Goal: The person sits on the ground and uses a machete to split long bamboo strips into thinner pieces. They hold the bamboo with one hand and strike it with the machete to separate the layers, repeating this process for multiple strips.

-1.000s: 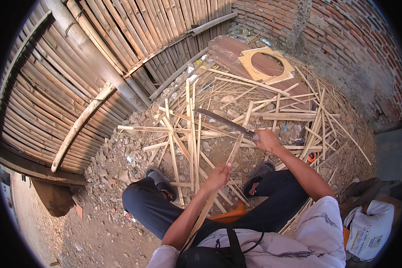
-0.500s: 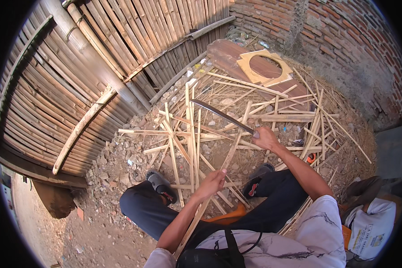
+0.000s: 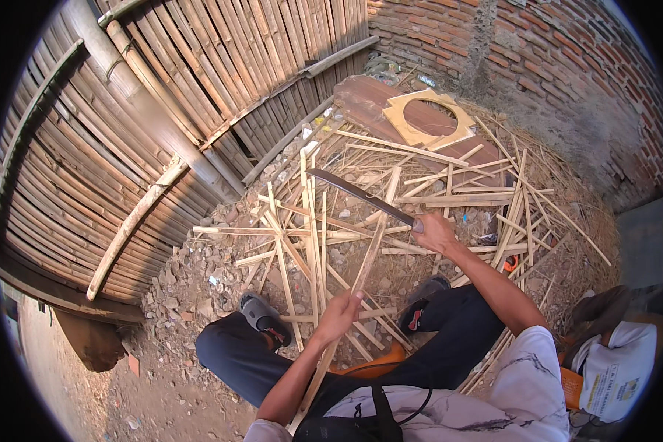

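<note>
bamboo wall (image 3: 258, 66) is occupying the left and far left side, and its upright canes are standing close together. brick wall (image 3: 574, 81) is rising at the far right. stony ground (image 3: 169, 390) is spreading below both of them. in the middle, many loose strips (image 3: 457, 200) of pale colour are lying crossed, one over another. beyond most of them, a brown board (image 3: 361, 107) is lying at the far side. at the near side, two legs in dark trousers (image 3: 236, 342) are bending, with the knees pointing apart. a yellowish panel (image 3: 398, 118) with a big round hole is resting upon the brown board. a white cloth bag (image 3: 619, 368) is lying at the near right.

one long strip (image 3: 368, 261) is slanting from the near left toward the far middle, passing between two dark shoes (image 3: 258, 309). a machete (image 3: 365, 196) is pointing to the far left, and its blade is crossing over the far part of the long strip; whether they are touching, i am not able to tell. an orange object (image 3: 376, 361) is showing between the legs.

the left hand (image 3: 339, 315) is gripping the long strip, its fingers being clamped around it. the right hand (image 3: 435, 233), farther and more to the right, is holding the machete, with the fingers clamping on its handle.
</note>
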Demonstrator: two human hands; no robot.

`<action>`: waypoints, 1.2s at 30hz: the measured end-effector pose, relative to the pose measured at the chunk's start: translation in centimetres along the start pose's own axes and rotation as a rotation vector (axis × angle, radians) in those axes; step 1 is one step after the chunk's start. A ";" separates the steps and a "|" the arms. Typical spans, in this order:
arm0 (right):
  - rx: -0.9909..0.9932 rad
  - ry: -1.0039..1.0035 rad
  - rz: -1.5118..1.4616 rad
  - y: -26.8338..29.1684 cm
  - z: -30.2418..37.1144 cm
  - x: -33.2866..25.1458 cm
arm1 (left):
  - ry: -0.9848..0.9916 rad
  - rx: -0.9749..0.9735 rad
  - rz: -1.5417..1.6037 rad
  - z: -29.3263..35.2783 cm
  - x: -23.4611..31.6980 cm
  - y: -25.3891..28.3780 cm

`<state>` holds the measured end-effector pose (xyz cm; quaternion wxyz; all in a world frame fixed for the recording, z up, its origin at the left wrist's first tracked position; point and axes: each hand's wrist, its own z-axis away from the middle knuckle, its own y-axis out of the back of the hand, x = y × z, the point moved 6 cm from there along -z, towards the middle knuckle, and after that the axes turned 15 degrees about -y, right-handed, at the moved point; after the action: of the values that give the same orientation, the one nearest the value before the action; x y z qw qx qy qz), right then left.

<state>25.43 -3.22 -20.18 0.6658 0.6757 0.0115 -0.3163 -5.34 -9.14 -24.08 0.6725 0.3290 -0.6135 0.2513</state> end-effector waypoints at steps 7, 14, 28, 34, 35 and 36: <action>0.011 0.029 0.030 0.3 -1.1 0.6 | -0.036 0.006 -0.176 0.2 1.9 0.3; 0.084 0.076 0.016 2.5 -0.6 -0.6 | -0.014 0.002 0.062 -0.3 1.2 0.2; 0.203 -0.017 0.057 4.2 -2.2 1.9 | 0.015 -0.096 0.071 0.1 1.0 -0.1; 0.163 0.266 0.156 0.7 1.2 -2.7 | 0.024 -0.092 0.081 -0.1 2.2 -0.3; 0.168 0.276 0.180 0.2 1.0 -2.4 | 0.019 -0.090 0.082 -0.1 2.1 -0.4; 0.166 0.286 0.199 -0.4 1.1 -2.4 | 0.025 -0.086 0.051 0.2 2.2 -0.1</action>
<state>22.86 -3.17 -19.42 0.6273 0.7642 0.0129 -0.1493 -5.14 -9.55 -21.92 0.6870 0.2808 -0.6234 0.2460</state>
